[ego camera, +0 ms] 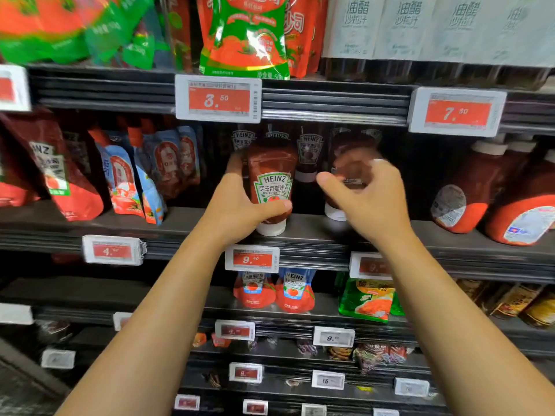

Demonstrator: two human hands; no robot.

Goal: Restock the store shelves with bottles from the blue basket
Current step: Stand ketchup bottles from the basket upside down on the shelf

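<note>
Dark store shelves [315, 232] fill the view, red price tags clipped along each front edge. On the middle shelf, open room lies between the foil pouches at left and the big refill bags at right. Two upside-down ketchup bottles stand near that shelf's front lip: the left hand [237, 205] grips the labelled bottle [271, 187], thumb across its front; the right hand [366, 193] curls around the blurred second bottle [348, 163]. Behind them, more bottles stand in the dark.

"HEINZ TOMATO KETCHUP" on bottle label [272, 187] in left hand [237, 211]. Price tags: "9.40" [252, 259] just below that hand, "3.50" [218, 99] above it, "7.60" [457, 112] up right of right hand [368, 202].
</note>
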